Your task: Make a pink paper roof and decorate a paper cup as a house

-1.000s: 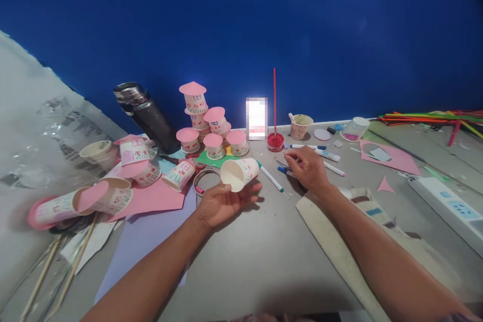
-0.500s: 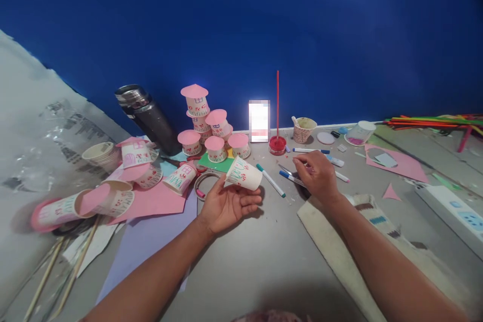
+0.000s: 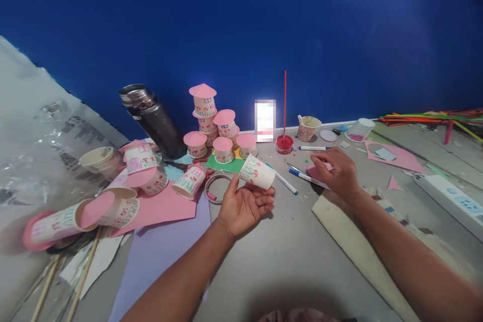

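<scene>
My left hand (image 3: 247,206), palm up, holds a white paper cup (image 3: 259,172) tilted on its side, with green grass strokes and red flowers drawn on it. To the right, the fingers of my right hand (image 3: 339,171) are bent together over a pink paper piece (image 3: 318,171), which shows beneath the fingertips and looks pinched in them. Just below that hand lies a blue-capped marker (image 3: 300,175). A green marker (image 3: 287,183) rests behind the left fingers. At the back, decorated cups with pink paper roofs form a stacked tower (image 3: 204,105).
A dark flask (image 3: 156,121) leans by the blue wall. Several decorated cups (image 3: 149,178) lie on pink paper at the left. A tape roll (image 3: 219,188), a red pot with an upright stick (image 3: 284,144), a cloth (image 3: 339,226) and a power strip (image 3: 453,201) are also on the table.
The view has shifted slightly to the left. My left hand still supports the tilted cup. A pink paper piece now shows under my right fingers, where it was not visible before.
</scene>
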Demonstrator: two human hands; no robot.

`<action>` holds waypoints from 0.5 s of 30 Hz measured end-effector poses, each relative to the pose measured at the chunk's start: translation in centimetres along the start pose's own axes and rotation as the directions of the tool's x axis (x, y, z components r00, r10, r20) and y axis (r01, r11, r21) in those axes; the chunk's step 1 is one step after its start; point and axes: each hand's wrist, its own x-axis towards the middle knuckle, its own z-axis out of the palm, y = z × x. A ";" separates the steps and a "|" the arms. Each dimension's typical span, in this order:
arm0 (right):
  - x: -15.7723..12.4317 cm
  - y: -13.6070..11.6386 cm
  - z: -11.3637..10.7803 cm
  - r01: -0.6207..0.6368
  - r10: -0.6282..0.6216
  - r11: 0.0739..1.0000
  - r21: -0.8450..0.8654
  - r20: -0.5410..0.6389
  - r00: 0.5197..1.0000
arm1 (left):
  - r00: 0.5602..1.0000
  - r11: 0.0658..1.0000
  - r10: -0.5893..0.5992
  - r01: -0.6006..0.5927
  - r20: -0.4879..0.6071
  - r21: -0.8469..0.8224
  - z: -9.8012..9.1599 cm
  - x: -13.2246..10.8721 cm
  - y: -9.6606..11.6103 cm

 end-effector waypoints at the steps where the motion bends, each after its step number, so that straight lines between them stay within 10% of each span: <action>1: 0.0 -0.1 0.0 -0.018 0.018 1.000 -0.001 0.002 1.000 | 1.000 1.000 0.005 -0.005 -0.008 -0.001 0.0 0.0 0.0; 15: 0.4 -0.6 -0.2 -0.093 0.094 0.996 0.016 -0.038 0.995 | 0.999 0.994 0.035 -0.034 -0.009 0.109 0.4 -0.1 0.3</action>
